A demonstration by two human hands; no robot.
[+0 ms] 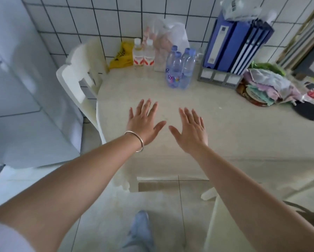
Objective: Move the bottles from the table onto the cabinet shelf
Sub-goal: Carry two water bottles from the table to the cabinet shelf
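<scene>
Both hands are stretched out flat over the pale bench (225, 135), palms down and fingers spread straight, holding nothing. The left hand (143, 122) carries a silver bangle (137, 141) at the wrist; the right hand (191, 130) sits just beside it, thumbs pointing toward each other without touching (whether the palms actually rest on the surface or hover over it cannot be told).

Beyond the fingertips of the right hand, well apart from it, stands a tight cluster of clear blue-capped bottles (179, 70), upright and pressed against one another; at least 3 caps show. Farther off, beyond the left hand and near the tiled wall (90, 17), 2 small white-capped bottles (143, 55) with red-and-white labels stand side by side, touching. A crumpled yellow bag (121, 58) lies just left of them, and a clear plastic bag (168, 37) rises behind them.

Away to the right of the right hand, blue binders (237, 44) stand in a grey file rack (219, 79), with a heap of wrappers and cloth (268, 88) beside it and a black round object (309, 110) at the bench edge. Left of the left hand, a white chair (76, 79) is tucked against the bench, and a white cabinet (21, 88) fills the far left.
</scene>
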